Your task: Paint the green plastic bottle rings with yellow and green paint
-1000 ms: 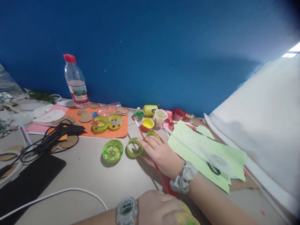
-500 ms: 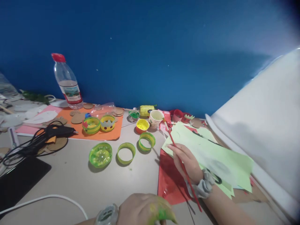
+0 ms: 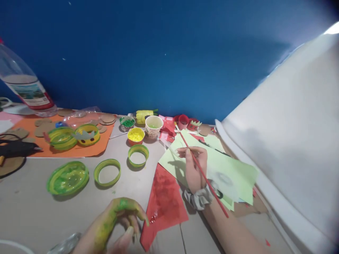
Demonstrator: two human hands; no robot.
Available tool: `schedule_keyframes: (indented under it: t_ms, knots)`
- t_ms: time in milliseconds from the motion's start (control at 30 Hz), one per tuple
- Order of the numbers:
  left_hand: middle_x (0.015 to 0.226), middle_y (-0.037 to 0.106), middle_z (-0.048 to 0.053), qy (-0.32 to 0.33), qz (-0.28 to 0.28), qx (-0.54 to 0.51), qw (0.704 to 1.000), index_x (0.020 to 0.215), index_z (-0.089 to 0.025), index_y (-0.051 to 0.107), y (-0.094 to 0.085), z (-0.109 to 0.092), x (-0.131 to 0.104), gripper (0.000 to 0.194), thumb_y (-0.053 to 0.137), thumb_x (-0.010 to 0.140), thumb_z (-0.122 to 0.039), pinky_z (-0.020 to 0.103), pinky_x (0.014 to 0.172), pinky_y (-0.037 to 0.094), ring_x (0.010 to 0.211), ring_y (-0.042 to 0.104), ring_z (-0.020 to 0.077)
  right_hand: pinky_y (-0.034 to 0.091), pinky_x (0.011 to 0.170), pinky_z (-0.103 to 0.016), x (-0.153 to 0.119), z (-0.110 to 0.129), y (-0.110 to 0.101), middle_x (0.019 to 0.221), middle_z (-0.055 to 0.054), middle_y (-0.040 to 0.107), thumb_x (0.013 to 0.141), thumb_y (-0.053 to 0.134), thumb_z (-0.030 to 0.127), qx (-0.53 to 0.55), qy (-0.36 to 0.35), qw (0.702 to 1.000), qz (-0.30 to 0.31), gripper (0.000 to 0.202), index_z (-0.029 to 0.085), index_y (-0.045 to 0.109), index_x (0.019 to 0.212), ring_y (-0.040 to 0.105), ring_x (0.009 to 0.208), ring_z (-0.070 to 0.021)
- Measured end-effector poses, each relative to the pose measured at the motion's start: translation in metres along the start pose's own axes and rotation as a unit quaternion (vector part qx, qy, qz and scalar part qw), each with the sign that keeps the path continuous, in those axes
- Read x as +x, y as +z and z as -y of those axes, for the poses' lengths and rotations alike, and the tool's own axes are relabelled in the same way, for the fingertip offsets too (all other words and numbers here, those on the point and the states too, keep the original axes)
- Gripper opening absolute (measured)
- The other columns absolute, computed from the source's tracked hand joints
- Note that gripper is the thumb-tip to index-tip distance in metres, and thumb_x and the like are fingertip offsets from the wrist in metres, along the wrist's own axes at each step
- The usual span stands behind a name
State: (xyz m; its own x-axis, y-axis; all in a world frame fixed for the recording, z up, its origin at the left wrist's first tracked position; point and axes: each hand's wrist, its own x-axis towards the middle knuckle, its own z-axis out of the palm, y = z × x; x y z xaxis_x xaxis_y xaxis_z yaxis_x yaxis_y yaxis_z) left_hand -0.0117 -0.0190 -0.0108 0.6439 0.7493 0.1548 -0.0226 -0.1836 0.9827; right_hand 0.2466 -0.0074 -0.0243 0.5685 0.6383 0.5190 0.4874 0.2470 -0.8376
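Observation:
My right hand (image 3: pixel 195 164) holds a red paintbrush (image 3: pixel 197 163) over the pale green paper (image 3: pixel 230 169); the brush tip points up and left. Green and yellow paint covers parts of my left hand (image 3: pixel 123 217), whose fingers are curled apart with nothing between them, left of the red paper (image 3: pixel 166 197). Two green rings, one near (image 3: pixel 96 173) and one farther (image 3: pixel 147 157), lie beyond it, beside a green-painted dish (image 3: pixel 53 185). Behind them stand a yellow paint cup (image 3: pixel 136 135), a green paint cup (image 3: pixel 127 123) and a paper cup (image 3: pixel 153 127).
On the orange sheet (image 3: pixel 76 152) at left sit two painted rings with paper crowns. A water bottle (image 3: pixel 29 91) leans behind them, and a black glue gun (image 3: pixel 18 149) lies at the left edge. A blue wall rises behind; a white panel (image 3: pixel 296 141) slants at right.
The view has shifted right. My left hand has turned over and its fingers have opened. My right hand has rotated, with its thumb now toward me, still holding the brush.

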Motion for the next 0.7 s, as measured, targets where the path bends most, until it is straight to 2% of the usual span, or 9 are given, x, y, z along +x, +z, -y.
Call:
schedule_keyframes:
  t_ms: [133,200,300,367,500,633,700]
  knots:
    - [0.081,0.073,0.003,0.011,0.064,0.074,0.995,0.103,-0.028,0.064,-0.003,0.007,0.002,0.021,0.053,0.085,-0.031,0.023,0.055,0.056,0.059,0.065,0.0154,0.052,0.071,-0.031,0.003,0.002,-0.003,0.080,-0.001,0.066,0.093,0.051,0.034,0.048,0.039,0.998,-0.007,0.015,0.019,0.046,0.092,0.062,0.071,-0.0129]
    - [0.083,0.073,0.002,0.028,0.088,0.123,0.988,0.106,-0.029,0.064,-0.006,0.010,0.003,0.024,0.053,0.085,-0.031,0.020,0.057,0.056,0.062,0.066,0.0149,0.050,0.065,-0.029,0.002,0.004,-0.002,0.071,0.001,0.061,0.094,0.046,0.038,0.087,0.041,0.995,-0.028,0.019,0.020,0.044,0.089,0.059,0.063,-0.0115]
    - [0.088,0.072,0.001,0.041,0.086,0.147,0.985,0.106,-0.030,0.063,-0.007,0.013,0.005,0.025,0.052,0.084,-0.027,0.019,0.063,0.056,0.069,0.067,0.0142,0.040,0.049,-0.022,-0.001,0.008,0.000,0.064,0.005,0.051,0.096,0.039,0.044,0.148,0.049,0.986,-0.059,0.027,0.021,0.040,0.082,0.048,0.048,-0.0078]
    - [0.095,0.071,-0.002,0.056,0.074,0.173,0.981,0.105,-0.032,0.062,-0.006,0.013,0.006,0.024,0.050,0.085,-0.024,0.020,0.070,0.055,0.076,0.066,0.0138,0.031,0.042,-0.020,-0.001,0.012,0.002,0.057,0.006,0.043,0.095,0.037,0.047,0.179,0.073,0.980,-0.053,0.031,0.021,0.038,0.078,0.039,0.042,-0.0064]
    - [0.097,0.069,-0.003,0.086,0.066,0.252,0.962,0.103,-0.031,0.060,-0.002,0.007,0.005,0.023,0.052,0.085,-0.020,0.019,0.073,0.052,0.079,0.064,0.0129,0.019,0.037,-0.018,-0.002,0.015,0.002,0.047,0.009,0.031,0.095,0.035,0.052,0.212,0.134,0.968,0.009,0.037,0.021,0.034,0.074,0.026,0.037,-0.0063]
    - [0.097,0.069,-0.003,0.098,0.056,0.303,0.946,0.103,-0.031,0.058,-0.001,0.000,0.002,0.020,0.052,0.086,-0.023,0.020,0.074,0.052,0.084,0.064,0.0139,0.015,0.036,-0.017,-0.009,0.011,0.002,0.046,0.010,0.032,0.093,0.039,0.054,0.218,0.189,0.947,0.139,0.038,0.020,0.038,0.075,0.020,0.035,-0.0049]
    - [0.095,0.068,-0.001,0.075,0.067,0.319,0.942,0.103,-0.030,0.059,-0.001,-0.001,0.002,0.018,0.050,0.088,-0.025,0.021,0.072,0.052,0.084,0.064,0.0148,0.017,0.037,-0.017,-0.014,0.010,0.002,0.046,0.010,0.033,0.093,0.040,0.054,0.214,0.204,0.936,0.192,0.038,0.020,0.039,0.076,0.022,0.036,-0.0045]
